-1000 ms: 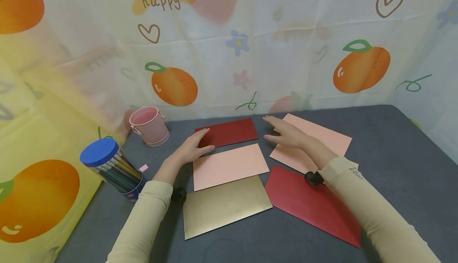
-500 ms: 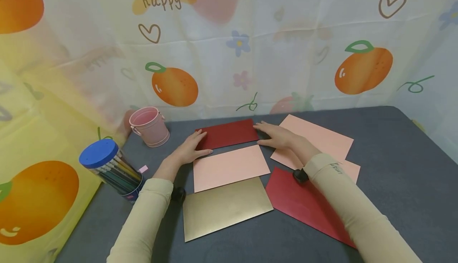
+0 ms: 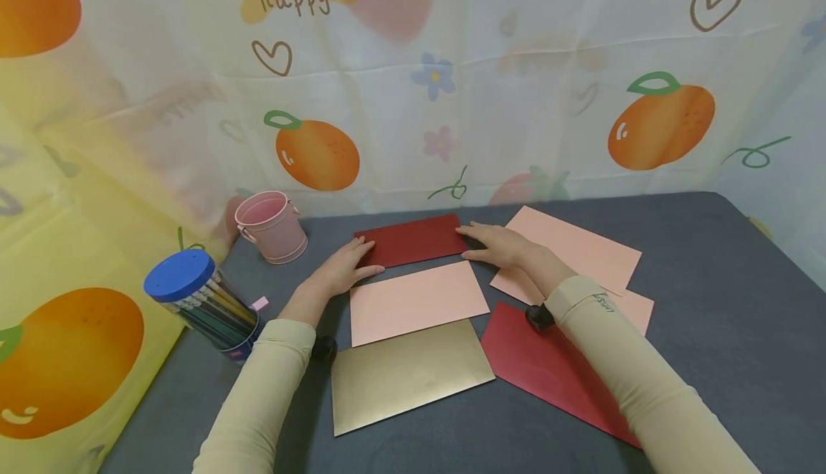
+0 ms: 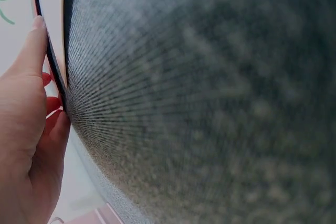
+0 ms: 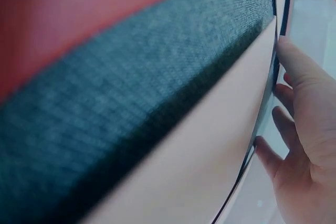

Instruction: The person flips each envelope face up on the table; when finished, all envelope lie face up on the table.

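Note:
A dark red rectangular card (image 3: 413,239) lies farthest back in a column of three on the grey table. My left hand (image 3: 337,271) touches its left edge, fingers extended and thumb apart. At its right end, the fingertips of my right hand (image 3: 503,246) rest at the edge. Closer in lie a pink card (image 3: 418,303) and then a gold card (image 3: 413,377). Both wrist views show the left hand (image 4: 31,119) and the right hand (image 5: 310,119) with fingertips along thin, edge-on cards.
Two overlapping pink cards (image 3: 581,248) lie right of the column, partly under my right arm. A larger red card (image 3: 548,366) sits nearer. On the left stand a pink bucket (image 3: 274,230) and a blue-lidded pencil tub (image 3: 206,302). A patterned cloth (image 3: 400,101) hangs behind.
My right hand has moved left from over the pink cards to the dark red card's right edge. The left hand has barely shifted; the cards have stayed put.

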A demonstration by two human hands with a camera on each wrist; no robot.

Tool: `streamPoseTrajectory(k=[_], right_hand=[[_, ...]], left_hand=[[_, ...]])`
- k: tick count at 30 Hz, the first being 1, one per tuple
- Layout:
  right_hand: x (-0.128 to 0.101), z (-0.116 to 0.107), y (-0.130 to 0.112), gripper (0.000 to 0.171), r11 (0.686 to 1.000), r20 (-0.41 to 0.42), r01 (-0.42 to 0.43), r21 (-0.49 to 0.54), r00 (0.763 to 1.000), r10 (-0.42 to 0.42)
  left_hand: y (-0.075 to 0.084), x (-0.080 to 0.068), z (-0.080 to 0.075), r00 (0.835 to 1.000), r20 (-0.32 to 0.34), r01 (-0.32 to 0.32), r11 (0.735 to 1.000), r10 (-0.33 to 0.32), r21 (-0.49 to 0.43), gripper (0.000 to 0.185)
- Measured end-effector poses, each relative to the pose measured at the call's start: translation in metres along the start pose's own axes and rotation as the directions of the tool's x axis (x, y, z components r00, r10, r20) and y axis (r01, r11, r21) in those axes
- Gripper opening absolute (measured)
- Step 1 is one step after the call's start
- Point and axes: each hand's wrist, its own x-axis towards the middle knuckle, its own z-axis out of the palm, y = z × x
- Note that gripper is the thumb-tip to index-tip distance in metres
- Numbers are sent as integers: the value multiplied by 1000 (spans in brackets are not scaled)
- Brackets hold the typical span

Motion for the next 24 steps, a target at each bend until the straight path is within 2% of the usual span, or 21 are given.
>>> streamPoseTrajectory(k=[8,16,20,24], right_hand=[[1,0,-1,64,1000,-4,17,-21,1000,-17],[1,0,-3,57,997,-61,49,-54,997,-52],[2,1,-4,50,993,-125,72,-94,989,-83],[4,1,-5,43,987,-207,114,-113,969,-136]], left_hand=[[1,0,-1,999,14,-44,992,42,122,70],[4,0,-3,996,-5,-90,981,92,172,59],[6,-1,-5,994,-42,-90,976,100,198,55],[6,-3,-7,986,-113,-93,971,120,219,50]])
